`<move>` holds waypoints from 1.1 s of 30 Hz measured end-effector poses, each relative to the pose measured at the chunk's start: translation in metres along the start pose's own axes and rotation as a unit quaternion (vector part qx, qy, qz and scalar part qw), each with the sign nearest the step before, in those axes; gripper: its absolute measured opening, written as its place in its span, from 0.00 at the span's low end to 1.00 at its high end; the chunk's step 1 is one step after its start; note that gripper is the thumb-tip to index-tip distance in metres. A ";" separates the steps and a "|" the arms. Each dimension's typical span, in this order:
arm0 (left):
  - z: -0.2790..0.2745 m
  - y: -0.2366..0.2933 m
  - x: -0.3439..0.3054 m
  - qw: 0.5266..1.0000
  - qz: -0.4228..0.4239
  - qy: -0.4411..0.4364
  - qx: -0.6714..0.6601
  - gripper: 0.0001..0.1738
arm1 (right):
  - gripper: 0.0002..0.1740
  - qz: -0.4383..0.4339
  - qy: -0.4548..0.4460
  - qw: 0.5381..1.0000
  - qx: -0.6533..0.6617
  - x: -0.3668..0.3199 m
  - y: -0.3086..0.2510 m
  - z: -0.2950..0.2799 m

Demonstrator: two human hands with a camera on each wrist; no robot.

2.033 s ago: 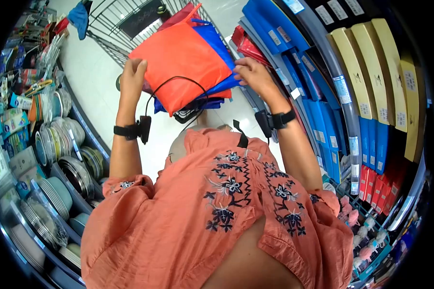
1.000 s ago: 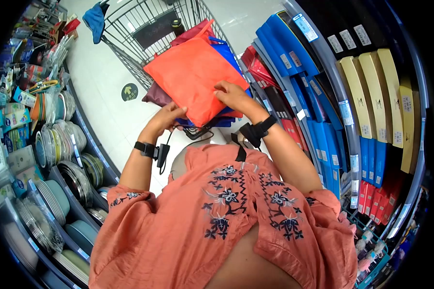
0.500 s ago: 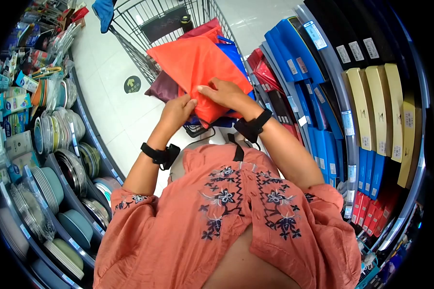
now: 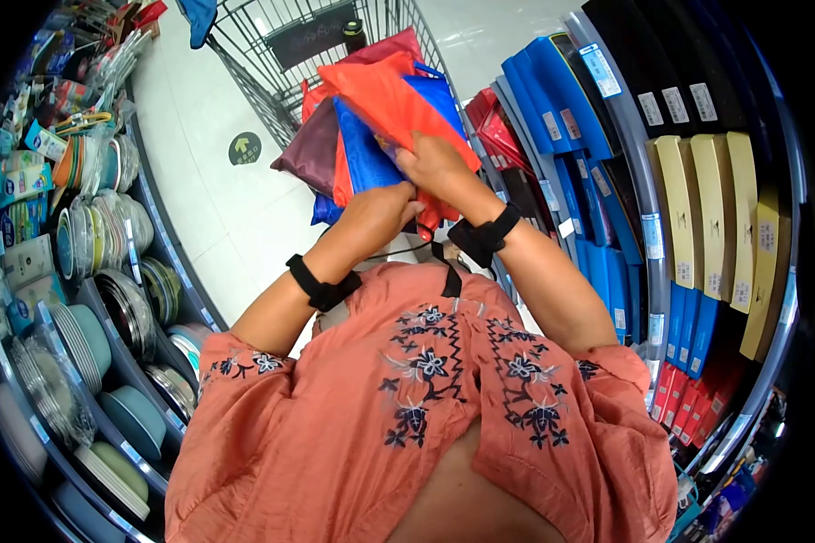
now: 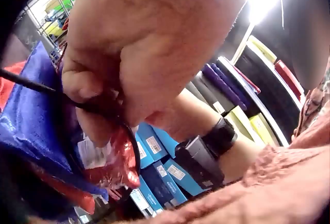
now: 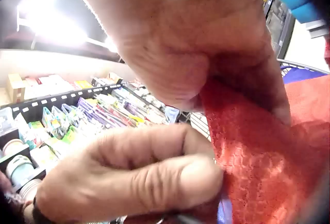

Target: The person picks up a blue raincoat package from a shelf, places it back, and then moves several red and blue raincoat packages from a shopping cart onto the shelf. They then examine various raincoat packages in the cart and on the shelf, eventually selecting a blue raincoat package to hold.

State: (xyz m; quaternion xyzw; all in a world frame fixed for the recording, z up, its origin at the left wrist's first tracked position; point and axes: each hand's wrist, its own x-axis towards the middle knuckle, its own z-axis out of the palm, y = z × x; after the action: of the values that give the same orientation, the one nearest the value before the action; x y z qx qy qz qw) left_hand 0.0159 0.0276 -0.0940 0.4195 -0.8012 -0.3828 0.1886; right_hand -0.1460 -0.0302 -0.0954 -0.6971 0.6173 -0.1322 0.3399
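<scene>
An orange-red, flat fabric bag (image 4: 371, 83) lies folded over at the near end of a shopping cart. My right hand (image 4: 439, 169) pinches its near edge, and the right wrist view shows the red fabric (image 6: 258, 157) caught between thumb and fingers. Just to the left and nearer my body, my left hand (image 4: 371, 217) grips the bag's lower edge, thumb against its curled fingers. Beneath the lifted part shows a blue bag (image 4: 360, 145), with a maroon bag (image 4: 310, 165) to its left. A black cord (image 5: 36, 85) crosses in front of the left fingers in the left wrist view.
The wire cart (image 4: 244, 68) holds a dark bottle (image 4: 353, 36) farther back. Shelves with stacked plates (image 4: 81, 348) line my left side. Blue boxes (image 4: 539, 109) and yellow boxes (image 4: 675, 217) fill the right shelves. A blue cloth (image 4: 197, 20) hangs at the cart's handle corner.
Both hands have come from either side of the bag to its near edge and taken hold. Its left part has been folded over to the right, baring the blue bag.
</scene>
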 end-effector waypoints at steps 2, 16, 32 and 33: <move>-0.010 0.003 -0.013 0.999 -0.017 -0.033 -0.039 0.12 | 0.25 0.011 0.035 0.999 0.013 0.001 -0.002 -0.014; -0.087 -0.085 -0.151 0.935 -0.285 -0.081 0.194 0.16 | 0.21 0.046 0.003 0.795 0.605 -0.016 -0.022 -0.128; -0.040 -0.108 -0.059 0.861 -0.358 0.100 -0.348 0.30 | 0.30 0.275 -0.082 0.792 0.539 -0.038 0.130 0.007; -0.037 -0.112 -0.058 0.869 -0.354 0.083 -0.335 0.29 | 0.30 0.277 -0.085 0.799 0.527 -0.041 0.128 0.006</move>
State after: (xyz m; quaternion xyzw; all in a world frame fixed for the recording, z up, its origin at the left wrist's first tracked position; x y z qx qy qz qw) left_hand 0.1314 0.0179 -0.1555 0.6172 -0.4036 -0.6329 0.2357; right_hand -0.2494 0.0100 -0.1719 -0.2177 0.5880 -0.2774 0.7279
